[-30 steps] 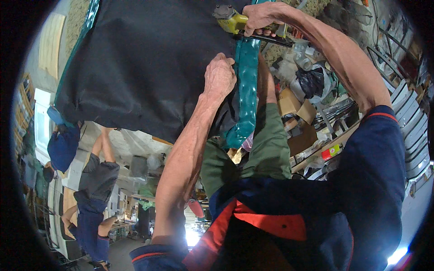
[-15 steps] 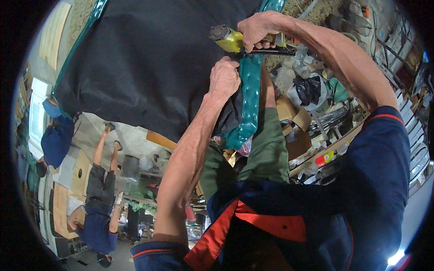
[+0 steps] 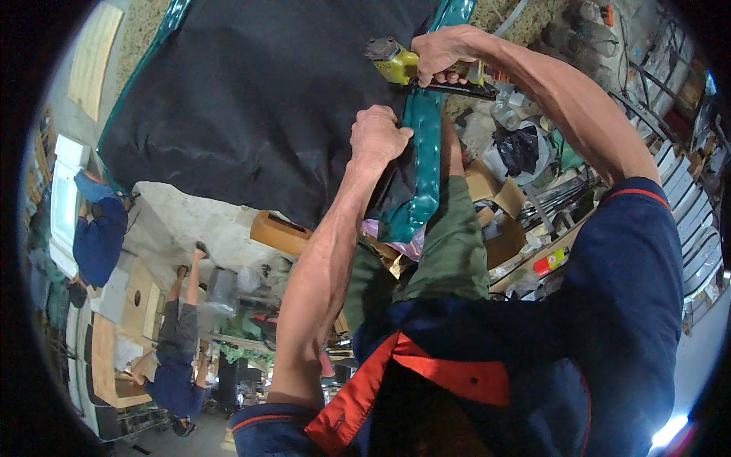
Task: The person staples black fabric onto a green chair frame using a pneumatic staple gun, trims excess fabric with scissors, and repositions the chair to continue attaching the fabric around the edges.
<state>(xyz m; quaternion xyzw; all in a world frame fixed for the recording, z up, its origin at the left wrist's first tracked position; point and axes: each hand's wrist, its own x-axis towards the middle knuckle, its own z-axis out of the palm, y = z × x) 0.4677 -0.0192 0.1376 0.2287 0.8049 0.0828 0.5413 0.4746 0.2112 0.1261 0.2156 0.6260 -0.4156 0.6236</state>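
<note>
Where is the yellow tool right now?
In the head view, the yellow tool is near the top, just right of centre, in the right hand, by the green strip edging the black fabric and beyond the left hand.

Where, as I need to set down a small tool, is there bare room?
The black cloth is bare from the left hand across to the green edging at far left, though wrinkled. Between that hand and the yellow tool is a small gap. Crowded: right of the green strip, with cardboard box and black bag.
</note>
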